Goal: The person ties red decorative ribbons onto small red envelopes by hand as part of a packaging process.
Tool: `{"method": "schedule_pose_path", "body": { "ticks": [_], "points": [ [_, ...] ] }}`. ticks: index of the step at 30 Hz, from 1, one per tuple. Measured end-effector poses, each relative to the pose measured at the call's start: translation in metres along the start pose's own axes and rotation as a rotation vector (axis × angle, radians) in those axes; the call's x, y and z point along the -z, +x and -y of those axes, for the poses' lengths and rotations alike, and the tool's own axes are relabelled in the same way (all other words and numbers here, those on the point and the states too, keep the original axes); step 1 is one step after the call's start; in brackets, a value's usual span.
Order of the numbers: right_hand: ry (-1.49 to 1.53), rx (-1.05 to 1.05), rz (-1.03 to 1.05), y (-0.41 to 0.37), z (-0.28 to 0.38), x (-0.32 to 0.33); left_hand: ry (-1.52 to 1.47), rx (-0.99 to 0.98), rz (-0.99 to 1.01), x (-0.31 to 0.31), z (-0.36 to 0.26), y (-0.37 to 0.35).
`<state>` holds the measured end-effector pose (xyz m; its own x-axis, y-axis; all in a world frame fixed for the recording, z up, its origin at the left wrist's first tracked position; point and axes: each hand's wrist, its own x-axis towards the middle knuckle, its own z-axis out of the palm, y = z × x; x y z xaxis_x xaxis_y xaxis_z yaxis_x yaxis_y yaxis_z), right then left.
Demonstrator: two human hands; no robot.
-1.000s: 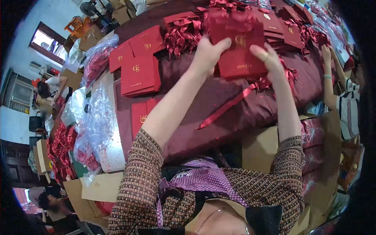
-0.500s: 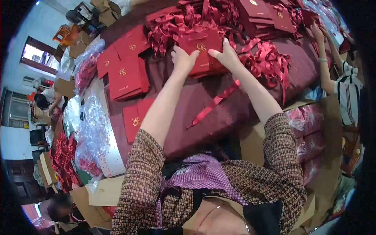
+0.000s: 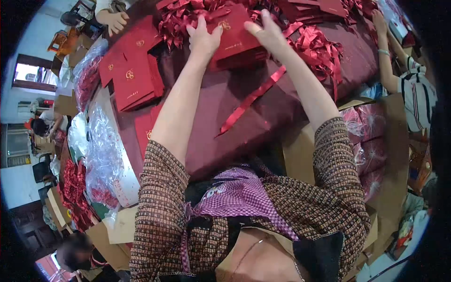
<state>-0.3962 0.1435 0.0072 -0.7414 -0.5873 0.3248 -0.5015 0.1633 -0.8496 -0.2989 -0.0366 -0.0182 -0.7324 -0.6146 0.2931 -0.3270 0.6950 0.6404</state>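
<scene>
A stack of red paper gift bags (image 3: 238,43) with gold lettering lies at the far middle of the cloth-covered table. My left hand (image 3: 205,41) is at the stack's left edge, fingers apart, its thumb near the top bag. On the opposite side, my right hand (image 3: 272,36) has its fingers spread and its thumb at the top bag's edge. Both hands look open. Red ribbons (image 3: 174,21) are heaped behind my left hand, and another ribbon pile (image 3: 322,54) lies right of my right hand. One loose ribbon (image 3: 253,99) stretches across the cloth between my forearms.
More red bags (image 3: 136,80) are stacked at the left, with clear plastic wrap (image 3: 103,150) beside them. Another person's hand (image 3: 112,21) reaches in at the upper left. A co-worker's arm (image 3: 383,44) is at the right. Wrapped red packs (image 3: 366,141) sit in a carton.
My hands have shifted from gripping the bag's sides to a looser, spread pose. Another person's hand has appeared at the upper left. The whole view has tilted slightly.
</scene>
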Motion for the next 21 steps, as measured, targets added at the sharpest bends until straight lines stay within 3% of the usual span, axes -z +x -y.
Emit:
{"method": "schedule_pose_path", "body": {
  "ticks": [2,5,6,7,8,10,11,13,17,19,20,21],
  "points": [
    [-0.078,0.29,-0.279,-0.003,-0.014,0.002,-0.109,-0.109,-0.114,0.016,-0.009,-0.006],
    [0.149,0.356,-0.119,-0.058,0.028,0.011,-0.163,-0.389,-0.21,0.048,-0.022,-0.027],
    [0.115,0.397,0.025,-0.08,0.041,0.012,-0.212,-0.319,-0.18,0.058,-0.025,-0.042],
    [-0.042,0.573,0.243,-0.096,0.055,0.019,-0.26,-0.248,-0.146,0.07,-0.028,-0.06],
    [-0.096,0.543,0.461,-0.114,0.051,0.013,-0.322,-0.189,-0.095,0.086,-0.032,-0.078],
    [-0.243,0.612,0.599,-0.148,0.053,0.0,-0.405,-0.095,-0.044,0.114,-0.025,-0.11],
    [-0.264,0.705,0.499,-0.16,0.048,-0.01,-0.377,-0.034,-0.067,0.129,-0.018,-0.125],
    [-0.306,0.683,0.549,-0.176,0.035,-0.023,-0.272,0.051,-0.127,0.16,-0.005,-0.153],
    [-0.257,0.662,0.459,-0.185,0.031,-0.031,0.048,0.093,-0.323,0.209,0.09,-0.207],
    [-0.183,0.614,0.382,-0.188,0.034,-0.038,0.094,0.292,-0.334,0.229,0.118,-0.234],
    [-0.103,0.571,0.348,-0.189,0.032,-0.045,0.203,0.261,-0.261,0.238,0.137,-0.243],
    [-0.015,0.537,0.354,-0.187,0.041,-0.047,-0.042,0.52,-0.297,0.235,0.092,-0.248]
  ]
}}
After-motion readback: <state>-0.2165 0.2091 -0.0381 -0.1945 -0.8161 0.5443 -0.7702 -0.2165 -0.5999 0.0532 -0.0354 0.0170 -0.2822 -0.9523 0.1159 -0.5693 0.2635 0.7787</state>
